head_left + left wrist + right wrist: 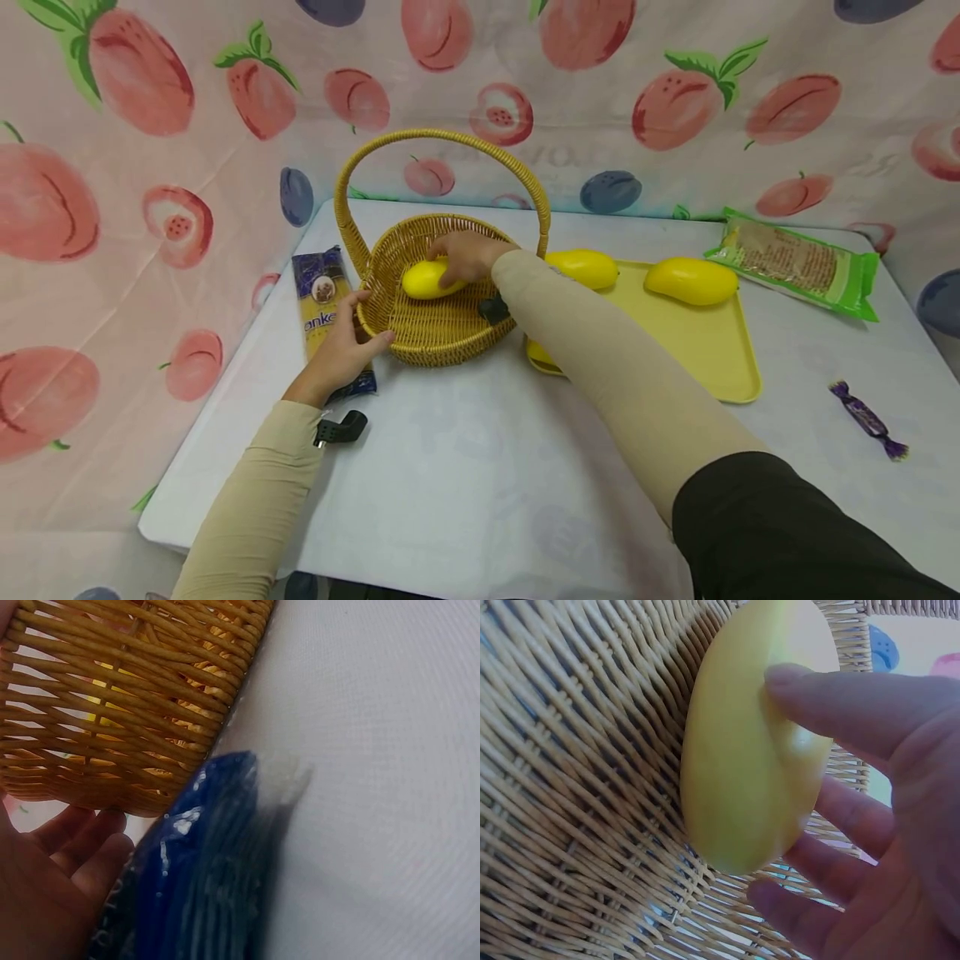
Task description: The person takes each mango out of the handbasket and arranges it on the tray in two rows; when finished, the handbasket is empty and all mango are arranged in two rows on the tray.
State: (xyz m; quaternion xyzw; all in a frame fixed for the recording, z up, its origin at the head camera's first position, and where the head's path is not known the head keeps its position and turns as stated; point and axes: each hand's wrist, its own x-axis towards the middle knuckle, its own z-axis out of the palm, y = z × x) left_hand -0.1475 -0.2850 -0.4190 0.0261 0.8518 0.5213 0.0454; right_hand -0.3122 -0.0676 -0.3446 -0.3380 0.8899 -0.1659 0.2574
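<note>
A yellow wicker basket (435, 354) with a tall hoop handle stands on the table. Inside it, my right hand (468, 254) holds a yellow mango (426, 281). The right wrist view shows the thumb across the mango (742, 750) and the other fingers along its far side, close over the woven bottom. With thumb and fingers spread around the basket's left side, my left hand (341, 354) grips its wall. In the left wrist view, fingertips (109, 825) show at the wicker's edge.
Left of the basket lies a blue and gold packet (318, 292), partly under my left hand. To the right, a yellow tray (720, 358) bears mangoes (693, 281), one partly hidden by my right arm. Beyond are a green packet (802, 262) and a purple wrapped candy (868, 419).
</note>
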